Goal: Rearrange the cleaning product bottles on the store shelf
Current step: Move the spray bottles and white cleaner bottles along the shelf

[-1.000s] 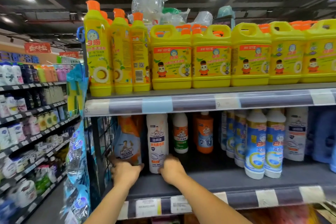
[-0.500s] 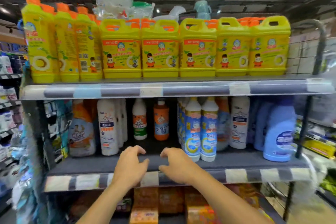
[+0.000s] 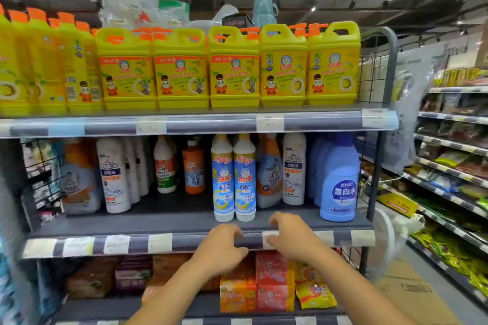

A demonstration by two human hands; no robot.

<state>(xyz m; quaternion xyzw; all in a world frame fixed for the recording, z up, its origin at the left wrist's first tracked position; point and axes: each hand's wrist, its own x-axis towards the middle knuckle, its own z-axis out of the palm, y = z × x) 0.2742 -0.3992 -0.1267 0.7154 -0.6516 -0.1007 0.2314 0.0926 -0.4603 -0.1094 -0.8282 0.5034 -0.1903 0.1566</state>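
Store aisle, dark ceiling with strip lights, and grey metal shelving ahead of me. On the middle shelf (image 3: 158, 221) stand the bottles: 2 tall white ones with blue labels (image 3: 233, 179) side by side at the front, an orange bottle (image 3: 194, 169) and a white bottle with a green band (image 3: 165, 166) set further back, a white Mr Muscle bottle (image 3: 113, 177) at left, another (image 3: 293, 169) at right, and a rounded blue bottle (image 3: 340, 182) at the far right. All look like smooth glossy plastic. Boxy yellow jugs (image 3: 235, 68) with orange caps fill the upper shelf. My left hand (image 3: 220, 250) and right hand (image 3: 289, 237) hover apart at the shelf's front edge, fingers loosely curled, holding nothing, just below the 2 blue-label bottles.
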